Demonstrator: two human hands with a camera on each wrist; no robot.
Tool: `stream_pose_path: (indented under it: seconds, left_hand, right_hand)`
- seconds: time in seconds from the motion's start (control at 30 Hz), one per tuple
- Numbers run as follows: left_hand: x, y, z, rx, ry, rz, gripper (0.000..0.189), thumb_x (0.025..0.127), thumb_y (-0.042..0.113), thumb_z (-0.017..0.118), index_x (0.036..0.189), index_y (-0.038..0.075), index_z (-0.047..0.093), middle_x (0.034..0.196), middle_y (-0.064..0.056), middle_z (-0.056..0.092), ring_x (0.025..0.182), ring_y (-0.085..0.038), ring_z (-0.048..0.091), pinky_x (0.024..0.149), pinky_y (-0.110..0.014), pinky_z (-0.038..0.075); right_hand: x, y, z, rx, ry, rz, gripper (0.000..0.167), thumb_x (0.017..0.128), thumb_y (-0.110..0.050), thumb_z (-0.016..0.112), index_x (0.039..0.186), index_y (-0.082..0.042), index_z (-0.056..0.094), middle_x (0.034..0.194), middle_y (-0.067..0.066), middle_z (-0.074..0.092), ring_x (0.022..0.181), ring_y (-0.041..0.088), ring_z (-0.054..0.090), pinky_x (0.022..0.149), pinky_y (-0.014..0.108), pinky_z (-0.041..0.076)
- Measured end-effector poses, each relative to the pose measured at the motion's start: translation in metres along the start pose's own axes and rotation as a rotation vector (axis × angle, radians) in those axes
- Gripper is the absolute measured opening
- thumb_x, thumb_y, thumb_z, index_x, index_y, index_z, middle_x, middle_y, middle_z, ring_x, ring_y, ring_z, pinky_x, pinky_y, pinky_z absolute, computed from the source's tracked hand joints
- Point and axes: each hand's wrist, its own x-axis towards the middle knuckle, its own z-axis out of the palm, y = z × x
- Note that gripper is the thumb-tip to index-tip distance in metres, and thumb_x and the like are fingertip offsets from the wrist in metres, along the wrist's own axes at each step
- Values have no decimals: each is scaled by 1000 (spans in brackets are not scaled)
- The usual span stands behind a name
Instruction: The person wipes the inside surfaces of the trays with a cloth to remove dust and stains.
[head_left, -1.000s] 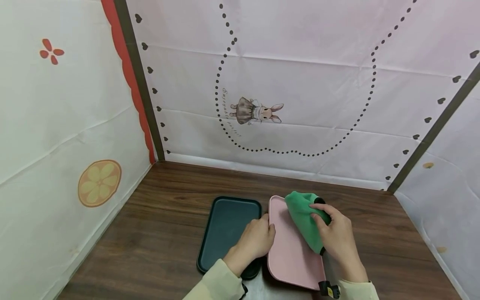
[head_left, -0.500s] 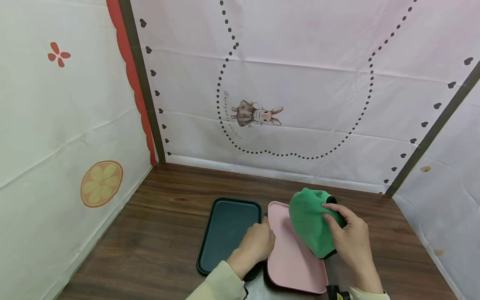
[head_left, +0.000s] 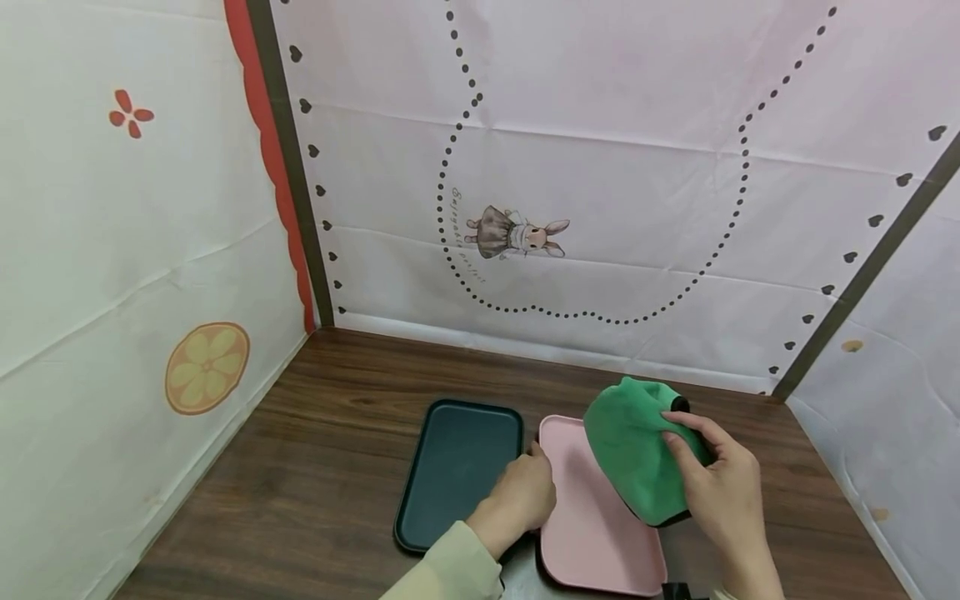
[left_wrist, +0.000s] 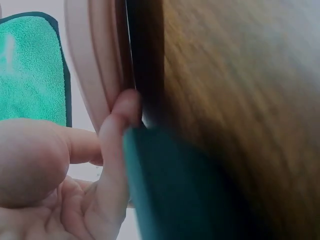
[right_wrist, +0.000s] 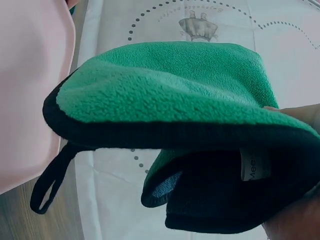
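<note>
A pink tray (head_left: pixel 600 554) lies on the table, and my left hand (head_left: pixel 521 492) grips its left rim. In the left wrist view, fingers (left_wrist: pixel 127 107) press against the tray's edge (left_wrist: pixel 102 55). My right hand (head_left: pixel 723 483) pinches a green cleaning cloth (head_left: pixel 633 454) with black edging, bunched over the tray's right side. In the right wrist view the cloth (right_wrist: pixel 165 95) hangs folded, showing a black hanging loop (right_wrist: pixel 50 182) and a white label (right_wrist: pixel 255 165). The far right part of the tray is hidden behind the cloth.
A dark green tray (head_left: pixel 461 471) stands left of the pink one, close by the left hand and forearm. The wooden table (head_left: pixel 330 467) meets white printed cloth walls (head_left: pixel 600 200) at the back and both sides.
My right hand has moved to the right with the cloth, which now looks more spread out. The left hand keeps its hold on the tray's rim. The head view has shifted slightly.
</note>
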Motion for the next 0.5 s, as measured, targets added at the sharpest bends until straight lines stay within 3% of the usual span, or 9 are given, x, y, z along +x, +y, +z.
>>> stream_pose_path:
  seconds: [0.13, 0.23, 0.33, 0.5]
  left_hand:
    - [0, 4, 3, 7, -21, -20, 64, 100, 10, 62, 153, -14, 35, 96, -27, 73, 81, -31, 72, 66, -41, 58]
    - [-1, 6, 5, 20, -31, -26, 66, 98, 9, 63, 153, -14, 35, 100, -28, 73, 81, -30, 71, 67, -40, 58]
    - [-1, 7, 5, 39, -45, -25, 66, 99, 10, 62, 154, -14, 34, 90, -24, 72, 77, -28, 70, 67, -37, 57]
    - [-2, 7, 5, 17, -71, -21, 65, 102, 10, 58, 155, -13, 31, 58, -11, 60, 51, -22, 62, 54, -35, 53]
  right_hand:
    - [-1, 0, -2, -3, 20, 26, 22, 94, -8, 76, 113, -20, 80, 117, 8, 76, 97, -18, 56, 78, 3, 45]
    - [-1, 1, -3, -11, 44, 44, 21, 94, -9, 76, 112, -19, 81, 114, 8, 76, 101, -11, 52, 81, 10, 44]
    - [-1, 2, -4, -4, 59, 71, 21, 94, -9, 76, 113, -18, 81, 114, 8, 74, 107, -4, 47, 85, 18, 43]
    - [1, 4, -7, 41, 39, 132, 21, 97, -15, 74, 117, -19, 79, 124, 7, 73, 105, -17, 55, 84, 5, 45]
